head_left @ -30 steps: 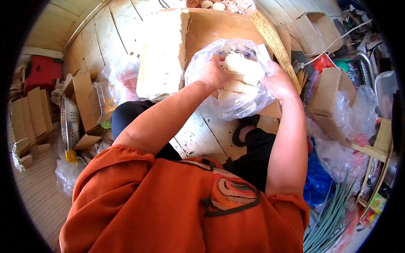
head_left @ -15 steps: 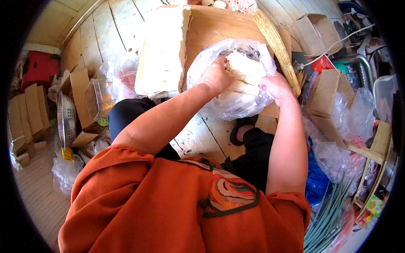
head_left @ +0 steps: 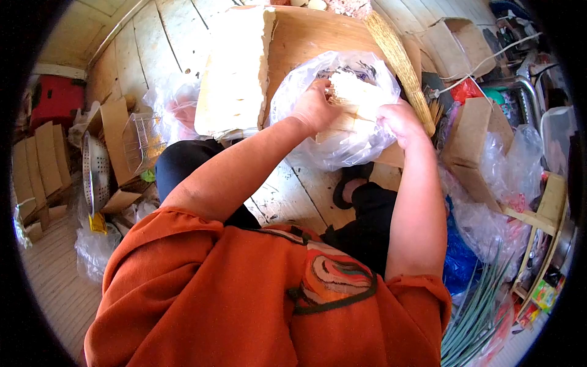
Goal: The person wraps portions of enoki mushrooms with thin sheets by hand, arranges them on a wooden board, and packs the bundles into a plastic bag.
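A clear plastic bag (head_left: 342, 156) lies open over the near edge of a wooden board (head_left: 324, 37). Inside it are pale, folded, sheet-like pieces (head_left: 351, 98). My left hand (head_left: 317, 109) reaches into the bag's left side, fingers curled against the pale pieces. On the right, my right hand (head_left: 400, 121) is closed on the bag's rim, close to the pieces. A thick stack of pale flat sheets (head_left: 235, 73) rests on the board's left part.
A straw brush (head_left: 400, 61) lies along the board's right side. Cardboard boxes (head_left: 477, 131), plastic bags and long green stalks (head_left: 477, 324) are at the right. A metal colander (head_left: 96, 171), wire basket (head_left: 142, 144) and red case (head_left: 58, 101) stand left.
My right hand has shifted slightly inward along the bag's rim. The bag and the pale pieces have moved slightly, while my left hand stays among the pieces.
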Demonstrator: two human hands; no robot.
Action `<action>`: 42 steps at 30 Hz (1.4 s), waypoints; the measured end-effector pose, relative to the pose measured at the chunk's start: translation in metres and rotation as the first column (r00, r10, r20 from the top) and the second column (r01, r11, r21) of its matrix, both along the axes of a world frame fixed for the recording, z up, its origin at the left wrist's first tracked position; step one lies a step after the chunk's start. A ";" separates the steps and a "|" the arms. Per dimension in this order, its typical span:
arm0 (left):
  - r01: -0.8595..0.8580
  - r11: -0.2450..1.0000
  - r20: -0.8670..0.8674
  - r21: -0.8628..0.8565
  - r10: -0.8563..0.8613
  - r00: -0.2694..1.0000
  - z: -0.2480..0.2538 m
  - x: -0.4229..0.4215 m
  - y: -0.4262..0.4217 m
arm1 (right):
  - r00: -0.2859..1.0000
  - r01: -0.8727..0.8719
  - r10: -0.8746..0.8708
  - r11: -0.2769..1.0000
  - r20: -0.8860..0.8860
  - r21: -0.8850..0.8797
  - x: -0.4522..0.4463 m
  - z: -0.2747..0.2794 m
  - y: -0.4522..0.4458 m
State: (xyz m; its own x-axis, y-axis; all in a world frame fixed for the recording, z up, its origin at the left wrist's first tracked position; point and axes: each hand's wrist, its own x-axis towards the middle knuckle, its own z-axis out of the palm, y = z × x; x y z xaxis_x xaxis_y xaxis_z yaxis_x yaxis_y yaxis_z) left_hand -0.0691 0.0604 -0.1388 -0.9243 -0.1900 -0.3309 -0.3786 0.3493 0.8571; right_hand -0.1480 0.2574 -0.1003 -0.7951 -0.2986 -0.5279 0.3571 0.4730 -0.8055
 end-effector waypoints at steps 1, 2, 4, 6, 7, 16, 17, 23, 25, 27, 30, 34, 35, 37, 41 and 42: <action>0.001 1.000 0.000 -0.005 -0.001 1.000 0.005 0.003 -0.001 | 1.000 -0.006 0.006 1.000 -0.002 0.012 0.001 0.003 -0.001; 0.001 0.999 0.000 -0.054 -0.001 1.000 0.010 0.006 -0.002 | 1.000 -0.005 0.005 1.000 -0.004 0.006 0.002 0.007 -0.001; 0.002 0.994 -0.003 -0.110 -0.002 1.000 0.025 0.016 -0.004 | 0.977 -0.034 0.087 0.965 -0.196 0.259 0.003 0.018 0.001; 0.098 0.897 -0.128 -0.430 -0.168 0.977 0.042 0.029 -0.005 | 0.965 -0.034 0.122 0.937 -0.232 0.349 0.000 0.014 0.012; 0.100 0.895 -0.129 -0.434 -0.172 0.977 0.039 0.033 -0.005 | 0.940 -0.014 0.149 0.916 -0.306 0.401 0.002 0.022 0.014; 0.218 0.539 -0.207 -0.814 -0.618 0.758 0.037 0.010 0.025 | 0.921 -0.031 0.158 0.941 -0.356 0.337 0.039 0.050 0.025; 0.265 0.513 -0.131 -0.817 -0.612 0.780 0.040 0.004 0.029 | 0.920 -0.019 0.150 0.940 -0.362 0.340 0.040 0.047 0.028; 0.394 0.360 0.115 -0.845 -0.598 0.793 0.052 -0.027 0.034 | 0.919 -0.033 0.172 0.930 -0.354 0.366 0.046 0.055 0.035; 0.347 0.419 0.029 -0.839 -0.603 0.798 0.054 -0.029 0.029 | 0.921 -0.049 0.172 0.941 -0.349 0.335 0.045 0.054 0.038; 0.298 0.531 -0.083 -0.794 -0.579 0.811 0.053 -0.026 0.022 | 0.921 -0.049 0.176 0.937 -0.348 0.345 0.044 0.055 0.040; 0.278 0.659 -0.186 -0.699 -0.542 0.820 0.059 -0.008 0.018 | 0.921 -0.077 0.213 0.921 -0.326 0.383 0.044 0.062 0.038; 0.382 0.452 -0.043 -0.806 -0.688 0.725 0.038 0.006 0.022 | 0.920 -0.124 0.266 0.895 -0.289 0.429 0.048 0.074 0.030; 0.375 0.443 -0.028 -0.815 -0.675 0.737 0.035 0.004 0.025 | 0.920 -0.122 0.264 0.894 -0.288 0.431 0.049 0.077 0.028; 0.372 0.433 -0.010 -0.821 -0.662 0.749 0.034 0.002 0.025 | 0.911 -0.140 0.286 0.892 -0.296 0.429 0.052 0.081 0.025; 0.357 0.473 -0.049 -0.805 -0.653 0.756 0.052 0.005 0.019 | 0.889 -0.121 0.294 0.891 -0.351 0.437 0.048 0.067 0.032; 0.353 0.489 -0.067 -0.797 -0.653 0.755 0.057 0.009 0.019 | 0.886 -0.127 0.302 0.888 -0.353 0.442 0.046 0.064 0.034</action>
State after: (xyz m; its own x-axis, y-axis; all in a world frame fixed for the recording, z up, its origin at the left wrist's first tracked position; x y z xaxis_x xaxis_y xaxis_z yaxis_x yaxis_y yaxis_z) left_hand -0.0597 0.0796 -0.0820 -0.9476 0.3191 0.0148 0.3118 0.9137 0.2607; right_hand -0.1020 0.2912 -0.0363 -0.9021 -0.3225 -0.2868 -0.1038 0.8071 -0.5812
